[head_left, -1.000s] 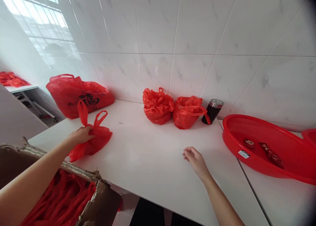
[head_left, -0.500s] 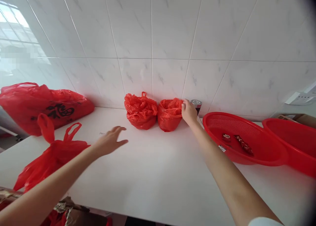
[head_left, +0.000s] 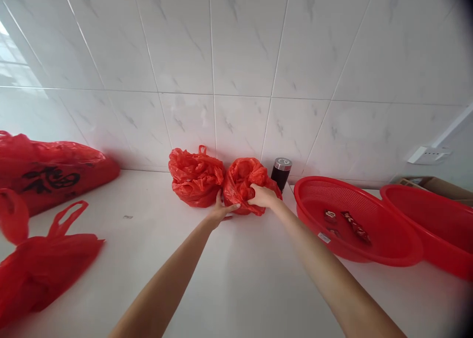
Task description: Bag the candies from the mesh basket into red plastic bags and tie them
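A red plastic bag (head_left: 242, 180), crumpled around its top, stands near the wall in the middle of the table. My right hand (head_left: 263, 196) grips the bag's loose film at the front right, its fingertips partly hidden in the folds. Against the lower left side of the same bag lies my left hand (head_left: 219, 212), thumb and fingers spread apart. Just left of it sits a second bunched red plastic bag (head_left: 195, 178), close beside the first. What either bag contains is hidden.
A dark flask with a silver lid (head_left: 281, 173) stands behind the bag's right side. Further right are a red basket (head_left: 391, 229) with small wrapped packets and another red basket (head_left: 439, 229). Large red bags (head_left: 88, 165) lie on the left, one knotted bag (head_left: 55, 259) nearer me.
My left hand has moved right to the bag. My right hand has shifted from the bag's rim to its front, pulling the film outward. The view has turned slightly right.
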Action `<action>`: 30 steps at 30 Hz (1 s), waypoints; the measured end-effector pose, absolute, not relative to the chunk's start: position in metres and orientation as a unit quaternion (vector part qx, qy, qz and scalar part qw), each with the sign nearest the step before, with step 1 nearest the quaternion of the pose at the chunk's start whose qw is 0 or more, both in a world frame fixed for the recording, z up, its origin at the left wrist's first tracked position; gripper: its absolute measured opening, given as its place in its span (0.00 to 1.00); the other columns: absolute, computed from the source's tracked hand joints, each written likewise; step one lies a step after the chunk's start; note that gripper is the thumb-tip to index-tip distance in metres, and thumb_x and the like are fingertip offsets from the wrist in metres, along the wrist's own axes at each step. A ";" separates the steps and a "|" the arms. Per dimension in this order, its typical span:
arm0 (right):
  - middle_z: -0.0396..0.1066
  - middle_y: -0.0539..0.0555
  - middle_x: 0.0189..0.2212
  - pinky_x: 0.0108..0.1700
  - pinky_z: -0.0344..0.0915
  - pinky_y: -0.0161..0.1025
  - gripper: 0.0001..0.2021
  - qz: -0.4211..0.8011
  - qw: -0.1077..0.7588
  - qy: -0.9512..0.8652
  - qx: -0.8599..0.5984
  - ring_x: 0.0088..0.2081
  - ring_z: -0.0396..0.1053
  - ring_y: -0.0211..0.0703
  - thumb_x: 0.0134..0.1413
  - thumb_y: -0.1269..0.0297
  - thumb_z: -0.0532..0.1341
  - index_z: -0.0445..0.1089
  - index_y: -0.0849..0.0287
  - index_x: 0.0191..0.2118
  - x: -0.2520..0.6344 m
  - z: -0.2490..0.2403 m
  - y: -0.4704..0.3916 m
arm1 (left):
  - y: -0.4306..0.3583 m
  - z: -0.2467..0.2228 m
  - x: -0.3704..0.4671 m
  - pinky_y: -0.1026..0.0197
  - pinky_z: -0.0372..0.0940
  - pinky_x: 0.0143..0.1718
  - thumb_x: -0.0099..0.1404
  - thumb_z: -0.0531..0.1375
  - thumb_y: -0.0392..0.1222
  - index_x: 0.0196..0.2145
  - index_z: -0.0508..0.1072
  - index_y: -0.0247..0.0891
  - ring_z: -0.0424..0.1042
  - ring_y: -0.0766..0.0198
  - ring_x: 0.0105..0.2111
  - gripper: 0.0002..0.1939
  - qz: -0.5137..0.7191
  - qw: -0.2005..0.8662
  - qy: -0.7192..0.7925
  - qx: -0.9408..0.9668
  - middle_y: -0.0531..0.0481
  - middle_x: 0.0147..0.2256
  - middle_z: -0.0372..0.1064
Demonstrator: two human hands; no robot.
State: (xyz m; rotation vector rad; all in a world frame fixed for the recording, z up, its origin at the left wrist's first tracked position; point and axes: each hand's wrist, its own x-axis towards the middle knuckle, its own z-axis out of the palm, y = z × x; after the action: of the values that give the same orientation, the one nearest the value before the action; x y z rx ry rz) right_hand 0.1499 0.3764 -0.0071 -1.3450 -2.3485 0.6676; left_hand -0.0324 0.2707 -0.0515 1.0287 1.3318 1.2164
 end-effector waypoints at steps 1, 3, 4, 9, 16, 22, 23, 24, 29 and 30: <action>0.76 0.55 0.32 0.37 0.63 0.43 0.15 0.251 0.185 -0.830 -0.462 0.35 0.72 0.53 0.37 0.59 0.68 0.73 0.54 0.36 0.156 -0.011 0.374 | 0.270 -0.054 -0.031 0.47 0.68 0.45 0.49 0.70 0.53 0.65 0.39 0.53 0.67 0.46 0.54 0.56 0.512 0.526 0.531 0.424 0.33 0.65 0.46; 0.76 0.53 0.33 0.38 0.64 0.42 0.07 0.288 0.206 -0.830 -0.430 0.36 0.72 0.51 0.43 0.62 0.65 0.73 0.54 0.33 0.167 -0.015 0.368 | 0.269 -0.058 -0.029 0.48 0.69 0.45 0.50 0.71 0.50 0.63 0.46 0.52 0.71 0.50 0.49 0.51 0.526 0.549 0.499 0.416 0.36 0.61 0.56; 0.76 0.53 0.35 0.39 0.64 0.41 0.06 0.309 0.218 -0.828 -0.414 0.37 0.72 0.50 0.45 0.63 0.63 0.74 0.54 0.33 0.172 -0.016 0.364 | 0.269 -0.060 -0.028 0.48 0.69 0.46 0.50 0.71 0.49 0.62 0.49 0.51 0.73 0.52 0.47 0.48 0.535 0.553 0.491 0.409 0.37 0.58 0.60; 0.75 0.52 0.39 0.44 0.66 0.41 0.12 0.382 0.306 -0.792 -0.365 0.42 0.71 0.46 0.47 0.63 0.62 0.72 0.57 0.40 0.191 -0.019 0.350 | 0.280 -0.065 -0.034 0.51 0.69 0.47 0.48 0.72 0.45 0.47 0.63 0.40 0.75 0.59 0.40 0.32 0.598 0.514 0.491 0.370 0.41 0.44 0.70; 0.72 0.49 0.29 0.28 0.67 0.34 0.11 0.411 0.500 -0.651 -0.397 0.31 0.71 0.40 0.50 0.60 0.58 0.66 0.54 0.41 0.216 -0.017 0.343 | 0.284 -0.054 -0.048 0.56 0.72 0.38 0.52 0.70 0.42 0.33 0.66 0.35 0.73 0.65 0.30 0.17 0.635 0.460 0.505 0.362 0.52 0.30 0.70; 0.71 0.46 0.30 0.27 0.66 0.31 0.14 0.430 0.661 -0.488 -0.374 0.29 0.71 0.35 0.43 0.62 0.63 0.66 0.52 0.39 0.237 0.005 0.337 | 0.301 -0.046 -0.038 0.59 0.70 0.34 0.67 0.58 0.42 0.46 0.70 0.33 0.72 0.65 0.34 0.13 0.652 0.388 0.551 0.346 0.47 0.40 0.70; 0.71 0.45 0.29 0.26 0.66 0.31 0.13 0.436 0.682 -0.463 -0.361 0.28 0.70 0.34 0.41 0.62 0.64 0.67 0.52 0.38 0.240 0.009 0.336 | 0.304 -0.045 -0.036 0.57 0.70 0.36 0.67 0.58 0.43 0.48 0.69 0.34 0.72 0.63 0.36 0.14 0.655 0.376 0.558 0.343 0.46 0.42 0.70; 0.71 0.45 0.28 0.26 0.66 0.30 0.13 0.441 0.699 -0.442 -0.350 0.27 0.70 0.34 0.41 0.63 0.64 0.67 0.53 0.36 0.244 0.012 0.335 | 0.307 -0.044 -0.034 0.55 0.70 0.37 0.67 0.58 0.43 0.49 0.69 0.34 0.72 0.62 0.38 0.15 0.659 0.362 0.565 0.340 0.45 0.44 0.69; 0.71 0.46 0.26 0.24 0.63 0.29 0.10 0.430 0.762 -0.352 -0.334 0.24 0.68 0.33 0.38 0.68 0.63 0.68 0.56 0.33 0.266 0.025 0.337 | 0.316 -0.036 -0.037 0.51 0.69 0.42 0.67 0.58 0.44 0.51 0.68 0.35 0.71 0.59 0.42 0.17 0.692 0.278 0.585 0.319 0.44 0.48 0.68; 0.70 0.46 0.26 0.23 0.63 0.29 0.10 0.430 0.768 -0.338 -0.333 0.24 0.68 0.32 0.38 0.69 0.62 0.68 0.56 0.33 0.270 0.027 0.337 | 0.317 -0.034 -0.038 0.51 0.69 0.42 0.67 0.58 0.44 0.51 0.68 0.35 0.71 0.59 0.42 0.17 0.701 0.259 0.584 0.315 0.44 0.48 0.68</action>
State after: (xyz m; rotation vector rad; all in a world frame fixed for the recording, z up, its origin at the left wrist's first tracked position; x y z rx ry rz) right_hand 0.2698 0.3374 0.0269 -0.7238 -0.7338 0.9325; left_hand -0.0382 0.3172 -0.0345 0.8542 1.5835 1.8999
